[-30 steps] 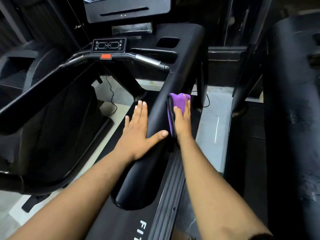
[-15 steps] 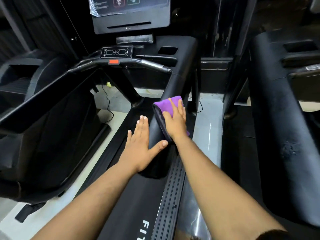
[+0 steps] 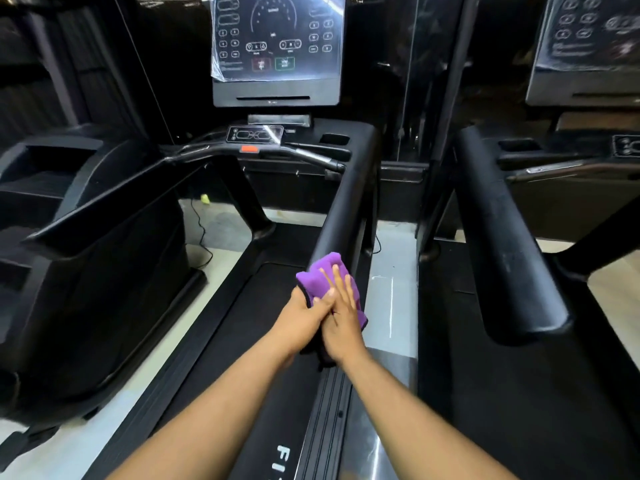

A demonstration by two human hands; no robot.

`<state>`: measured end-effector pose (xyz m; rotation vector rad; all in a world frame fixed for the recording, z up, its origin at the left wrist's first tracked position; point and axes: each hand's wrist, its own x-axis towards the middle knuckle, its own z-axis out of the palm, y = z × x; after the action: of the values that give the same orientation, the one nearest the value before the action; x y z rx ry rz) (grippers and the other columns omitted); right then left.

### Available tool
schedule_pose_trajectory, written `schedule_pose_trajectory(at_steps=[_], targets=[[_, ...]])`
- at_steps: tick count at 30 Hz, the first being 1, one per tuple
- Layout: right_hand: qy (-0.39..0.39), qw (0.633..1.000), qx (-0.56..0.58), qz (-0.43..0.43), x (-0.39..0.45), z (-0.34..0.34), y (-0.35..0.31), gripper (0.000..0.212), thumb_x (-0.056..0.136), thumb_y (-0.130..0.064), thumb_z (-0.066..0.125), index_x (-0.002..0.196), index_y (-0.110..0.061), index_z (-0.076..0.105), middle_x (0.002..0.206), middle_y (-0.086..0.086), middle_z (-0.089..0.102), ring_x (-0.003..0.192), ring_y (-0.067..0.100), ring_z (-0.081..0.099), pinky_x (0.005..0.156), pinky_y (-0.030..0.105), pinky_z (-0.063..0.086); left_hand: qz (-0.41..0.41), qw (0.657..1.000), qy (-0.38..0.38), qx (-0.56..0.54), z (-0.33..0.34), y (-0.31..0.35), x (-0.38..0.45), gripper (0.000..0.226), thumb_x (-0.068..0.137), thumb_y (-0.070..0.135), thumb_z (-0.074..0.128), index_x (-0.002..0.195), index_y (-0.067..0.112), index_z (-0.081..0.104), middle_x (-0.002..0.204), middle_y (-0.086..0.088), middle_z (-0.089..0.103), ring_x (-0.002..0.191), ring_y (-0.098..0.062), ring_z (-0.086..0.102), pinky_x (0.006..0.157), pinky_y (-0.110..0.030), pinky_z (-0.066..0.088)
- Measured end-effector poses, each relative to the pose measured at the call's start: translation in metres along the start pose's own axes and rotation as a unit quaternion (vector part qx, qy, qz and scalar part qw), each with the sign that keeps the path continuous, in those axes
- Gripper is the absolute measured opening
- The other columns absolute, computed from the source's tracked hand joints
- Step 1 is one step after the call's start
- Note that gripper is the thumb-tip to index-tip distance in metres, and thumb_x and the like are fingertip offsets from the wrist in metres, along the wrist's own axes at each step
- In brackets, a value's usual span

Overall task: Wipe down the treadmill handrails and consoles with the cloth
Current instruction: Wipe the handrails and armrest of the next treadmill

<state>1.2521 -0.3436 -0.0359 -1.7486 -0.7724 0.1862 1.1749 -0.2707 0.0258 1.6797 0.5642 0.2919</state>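
While your left hand [image 3: 304, 315] lay flat on the inner side of the handrail [image 3: 341, 206] a second ago, it has now crossed over to meet your right hand [image 3: 341, 318], and both press the purple cloth [image 3: 323, 275] at the rail's near end. Your right fingers [image 3: 346, 289] lie straight over the cloth, pressing it flat. Your left thumb rests on the cloth; whether the rest of that hand curls around the rail underneath, you cannot tell from here. The cloth has also slid back along the rail toward you, so this rail's end section looks nearly covered. That likely leaves the console [image 3: 277, 46], the small control panel [image 3: 254, 134] and the neighbouring treadmill's dusty rail [image 3: 498, 230] to do.

As for containers, the cup pocket [image 3: 334, 138] in the console deck beside the rail looks dark, and you cannot see anything in it. The tray on the machine to your left [image 3: 52, 164] shows nothing inside either.
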Motion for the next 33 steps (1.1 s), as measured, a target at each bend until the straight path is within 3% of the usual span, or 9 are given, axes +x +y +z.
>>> schedule_pose_trajectory(at_steps=[5,9,11,14,17,19,23,27,33], targets=[[0.008,0.998,0.061,0.008,-0.05,-0.019,-0.012,0.067,0.1,-0.021,0.053,0.159,-0.041,0.029,0.168,-0.022,0.016,0.155,-0.001,0.012,0.129,0.039,0.016,0.018,0.999,0.025,-0.011,0.015,0.006,-0.04,0.024,0.095,0.027,0.069,0.117,0.022,0.069,0.107,0.004,0.078,0.101,-0.012,0.074,0.093,-0.037,0.058],[-0.024,0.999,0.042,0.013,-0.071,-0.08,-0.017,0.07,0.096,-0.037,0.069,0.154,-0.048,0.031,0.167,-0.023,0.009,0.15,-0.014,0.007,0.12,0.013,0.013,0.008,0.997,0.036,-0.061,0.03,0.025,-0.057,0.018,0.096,0.017,0.063,0.111,0.021,0.072,0.102,0.003,0.079,0.098,-0.013,0.074,0.085,-0.031,0.059],[0.008,0.998,0.036,0.049,-0.074,-0.111,-0.016,0.076,0.093,-0.049,0.07,0.157,-0.043,0.029,0.168,-0.017,0.014,0.153,-0.005,0.01,0.124,0.021,0.014,-0.002,0.995,0.019,-0.101,0.035,0.033,-0.058,0.022,0.096,0.016,0.059,0.112,0.021,0.073,0.104,0.003,0.079,0.099,-0.012,0.074,0.085,-0.029,0.057],[0.07,0.975,0.151,0.149,-0.081,-0.152,-0.014,0.092,0.085,-0.056,0.075,0.16,-0.033,0.027,0.156,-0.008,0.046,0.139,0.006,0.048,0.121,0.037,0.036,-0.017,0.986,-0.038,-0.162,0.056,0.042,-0.055,0.025,0.096,0.015,0.053,0.11,0.017,0.074,0.108,-0.004,0.078,0.104,-0.017,0.073,0.089,-0.033,0.054],[0.076,0.96,0.215,0.16,-0.086,-0.179,-0.012,0.072,0.081,-0.044,0.082,0.144,-0.027,0.052,0.133,-0.003,0.068,0.121,0.012,0.066,0.108,0.039,0.05,-0.017,0.987,-0.061,-0.147,0.08,0.04,-0.044,0.022,0.098,0.019,0.053,0.106,0.02,0.074,0.109,-0.004,0.078,0.104,-0.016,0.072,0.091,-0.034,0.054],[0.105,0.965,0.181,0.159,-0.091,-0.194,-0.009,0.05,0.083,-0.036,0.083,0.127,-0.026,0.062,0.119,-0.005,0.074,0.112,0.015,0.07,0.1,0.037,0.055,-0.006,0.993,-0.048,-0.106,0.098,0.033,-0.035,0.017,0.098,0.031,0.061,0.111,0.024,0.071,0.112,0.002,0.077,0.106,-0.012,0.072,0.092,-0.032,0.055],[0.162,0.97,0.097,0.153,-0.096,-0.223,0.004,0.04,0.088,-0.026,0.08,0.122,-0.028,0.06,0.115,-0.011,0.071,0.102,0.001,0.069,0.091,0.024,0.055,0.044,0.998,-0.049,-0.023,0.131,0.018,-0.024,0.054,0.075,0.056,0.081,0.116,0.027,0.059,0.115,0.008,0.07,0.106,-0.006,0.068,0.093,-0.031,0.055],[0.197,0.97,0.031,0.142,-0.1,-0.248,0.009,0.044,0.088,-0.025,0.08,0.125,-0.028,0.056,0.117,-0.017,0.067,0.103,-0.004,0.065,0.09,0.021,0.053,0.073,0.996,-0.022,0.036,0.165,0.013,-0.012,0.052,0.082,0.041,0.085,0.121,0.023,0.056,0.115,0.01,0.066,0.106,-0.006,0.065,0.091,-0.029,0.053],[0.239,0.955,-0.092,0.15,-0.084,-0.283,-0.007,0.049,0.087,-0.035,0.078,0.123,-0.041,0.046,0.091,-0.017,0.07,0.089,0.004,0.067,0.077,0.028,0.052,0.107,0.994,-0.013,0.001,0.206,0.031,0.014,0.046,0.089,0.032,0.08,0.124,0.017,0.054,0.116,0.008,0.064,0.105,-0.003,0.063,0.084,-0.015,0.047]])
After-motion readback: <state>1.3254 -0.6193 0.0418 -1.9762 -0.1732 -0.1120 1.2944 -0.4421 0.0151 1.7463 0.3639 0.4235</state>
